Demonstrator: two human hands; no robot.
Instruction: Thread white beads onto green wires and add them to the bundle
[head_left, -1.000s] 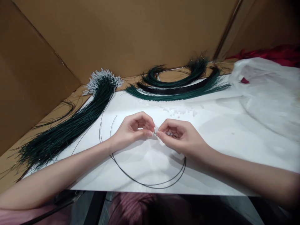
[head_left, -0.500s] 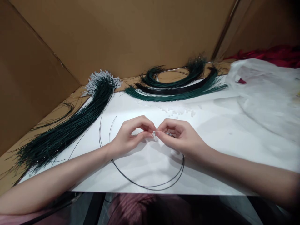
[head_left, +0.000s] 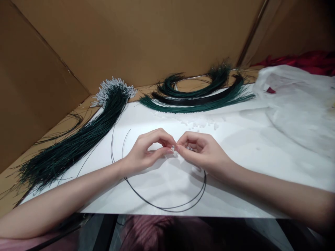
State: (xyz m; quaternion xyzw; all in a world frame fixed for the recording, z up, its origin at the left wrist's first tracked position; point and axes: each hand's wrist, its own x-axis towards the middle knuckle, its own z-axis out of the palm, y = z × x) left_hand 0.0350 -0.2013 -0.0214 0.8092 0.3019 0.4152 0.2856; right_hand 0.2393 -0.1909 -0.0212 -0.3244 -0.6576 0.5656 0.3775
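Over the white tabletop [head_left: 230, 195], my left hand [head_left: 148, 150] and my right hand [head_left: 202, 150] meet at their fingertips. Thumb and forefinger of the left are pinched on what looks like a tiny white bead [head_left: 173, 148]. The right is closed on the end of a thin dark green wire [head_left: 167, 209], which carries small pale beads [head_left: 190, 149] partly hidden by the fingers. From there the wire curves toward the table's front edge in a loose double loop, passes under my left wrist, and its free ends rise beyond the forearm.
To the left lies a thick bundle of green wires [head_left: 86, 139] tipped with pale beads [head_left: 112, 89]. Curved bundles of bare wire [head_left: 193, 107] and loose white beads [head_left: 199, 121] lie behind my hands. A clear plastic bag [head_left: 300, 104] and red material [head_left: 306, 60] occupy the right. Cardboard walls [head_left: 146, 38] enclose the back.
My left fingertips have shifted slightly right, closer to the right hand's fingertips. The wire loop stays nearly where it was.
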